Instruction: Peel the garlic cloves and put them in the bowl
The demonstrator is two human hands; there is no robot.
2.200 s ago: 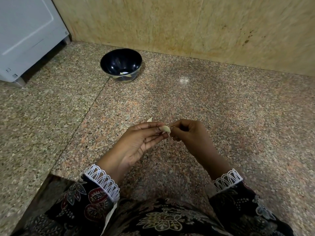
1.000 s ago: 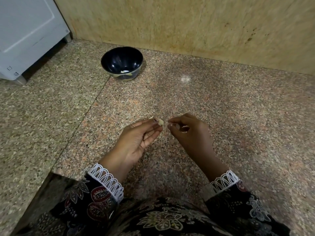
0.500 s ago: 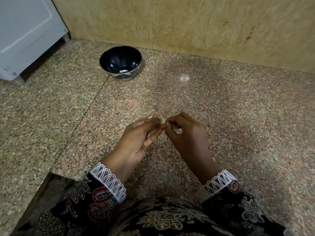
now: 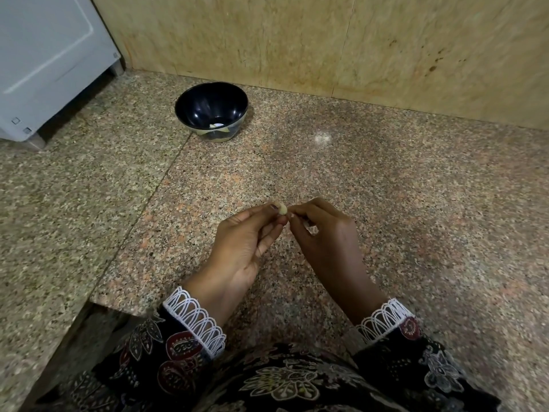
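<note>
We see only a small pale part of the garlic clove [image 4: 282, 209]; the rest sits behind the fingertips that pinch it, so we cannot tell how much skin is left on it. The left hand [image 4: 243, 248] pinches the clove between thumb and forefinger, held above the granite desk [image 4: 386, 188]. The right hand [image 4: 323, 233] has its fingers curled, thumb and forefinger tips meeting right at the clove's side; whether they grip a shred of peel or the clove itself is too small for us to make out. A pale fleck shows inside the curl of the right hand, unclear what it is.

The dark bowl [image 4: 190, 110] stands well apart from the hands, far back near the wall [image 4: 297, 40], and something pale lies at its bottom; its near rim hides part of it, so we cannot count what is there. A white appliance [image 4: 44, 55] is cut off at the upper left. The patterned sleeves [image 4: 166, 349] with white lace cuffs run out of view at the bottom.

Compared with half a second ago, the hands stay close together at the same spot over the desk, the clove still between them, and the bowl has not moved.
</note>
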